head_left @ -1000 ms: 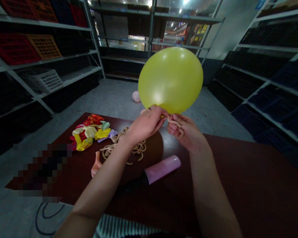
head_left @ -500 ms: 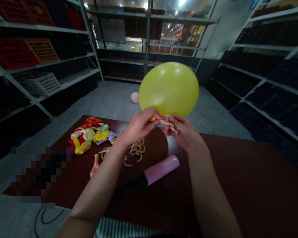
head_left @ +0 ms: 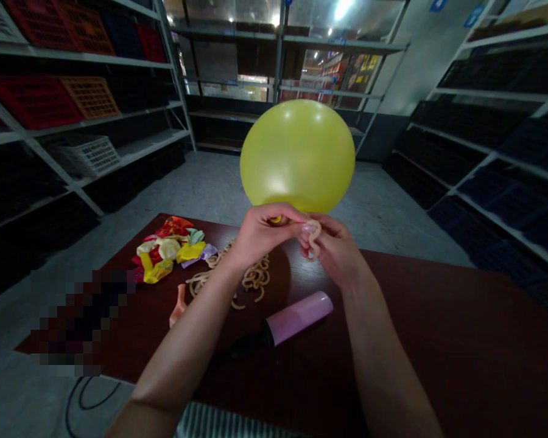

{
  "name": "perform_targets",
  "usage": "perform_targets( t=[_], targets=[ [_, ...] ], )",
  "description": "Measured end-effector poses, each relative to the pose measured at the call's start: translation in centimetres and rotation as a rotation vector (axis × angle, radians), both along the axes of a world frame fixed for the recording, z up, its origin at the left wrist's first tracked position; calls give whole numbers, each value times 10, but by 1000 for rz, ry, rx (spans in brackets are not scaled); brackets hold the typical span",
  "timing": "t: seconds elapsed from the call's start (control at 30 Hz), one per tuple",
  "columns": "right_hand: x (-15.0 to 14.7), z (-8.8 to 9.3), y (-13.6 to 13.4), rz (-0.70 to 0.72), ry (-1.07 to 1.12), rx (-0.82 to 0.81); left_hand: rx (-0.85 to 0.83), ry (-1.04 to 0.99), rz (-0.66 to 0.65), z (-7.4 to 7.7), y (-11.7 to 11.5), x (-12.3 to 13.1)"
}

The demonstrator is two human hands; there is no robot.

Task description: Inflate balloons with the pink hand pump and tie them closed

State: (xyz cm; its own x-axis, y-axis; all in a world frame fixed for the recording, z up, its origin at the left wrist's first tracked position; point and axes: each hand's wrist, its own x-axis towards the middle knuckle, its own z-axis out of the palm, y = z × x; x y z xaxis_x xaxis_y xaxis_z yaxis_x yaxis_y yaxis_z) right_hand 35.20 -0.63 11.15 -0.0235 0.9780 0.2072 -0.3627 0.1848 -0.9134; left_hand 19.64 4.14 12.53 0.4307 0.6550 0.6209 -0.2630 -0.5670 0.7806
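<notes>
A large inflated yellow balloon (head_left: pixel 298 155) stands above and beyond my hands. My left hand (head_left: pixel 267 234) is closed around its neck, where a bit of yellow shows between the fingers. Thumb and fingers of my right hand (head_left: pixel 335 246) pinch a short beige rubber band (head_left: pixel 315 240), which curls down in front of them. The fingertips of both hands meet at this band, and the far side of the grip is hidden. Below, on the table, a pink hand pump (head_left: pixel 300 317) with a black end lies between my forearms.
Several beige rubber bands (head_left: pixel 256 277) lie in a loose pile on the dark wooden table (head_left: pixel 438 328). Left of them are uninflated balloons (head_left: pixel 167 249) in mixed colours and an orange balloon (head_left: pixel 179 306). Shelves with crates (head_left: pixel 89 97) line the room.
The yellow balloon has shifted left and slightly up in view. My right hand has come closer to the left, and the rubber band now hangs curled instead of stretching sideways.
</notes>
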Motion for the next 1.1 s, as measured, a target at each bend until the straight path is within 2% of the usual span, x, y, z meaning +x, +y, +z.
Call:
perform_targets(
  t=[0.13, 0.27, 0.43, 0.53, 0.7, 0.83, 0.93, 1.1],
  targets=[
    [-5, 4, -6, 95, -152, 40, -53, 26, 100, 2, 5, -1],
    [-12, 3, -6, 13, -246, 77, -172, 55, 92, 4, 2, 2],
    [-17, 6, -7, -118, -285, 108, -314, -64, 77, 3, -5, 11],
    [-17, 10, -9, -109, -299, 110, -358, -147, 107, 1, -6, 17],
    [-15, 11, -10, -66, -282, 135, -455, -217, 228, -3, -7, 24],
    [-14, 12, -9, -82, -205, 95, -520, -240, 235, -6, -7, 26],
    [-16, 13, -9, -101, -108, 55, -422, -231, 209, -9, -7, 26],
    [-17, 15, -8, -184, 42, 3, -97, -168, 102, -11, -17, 31]
  ],
)
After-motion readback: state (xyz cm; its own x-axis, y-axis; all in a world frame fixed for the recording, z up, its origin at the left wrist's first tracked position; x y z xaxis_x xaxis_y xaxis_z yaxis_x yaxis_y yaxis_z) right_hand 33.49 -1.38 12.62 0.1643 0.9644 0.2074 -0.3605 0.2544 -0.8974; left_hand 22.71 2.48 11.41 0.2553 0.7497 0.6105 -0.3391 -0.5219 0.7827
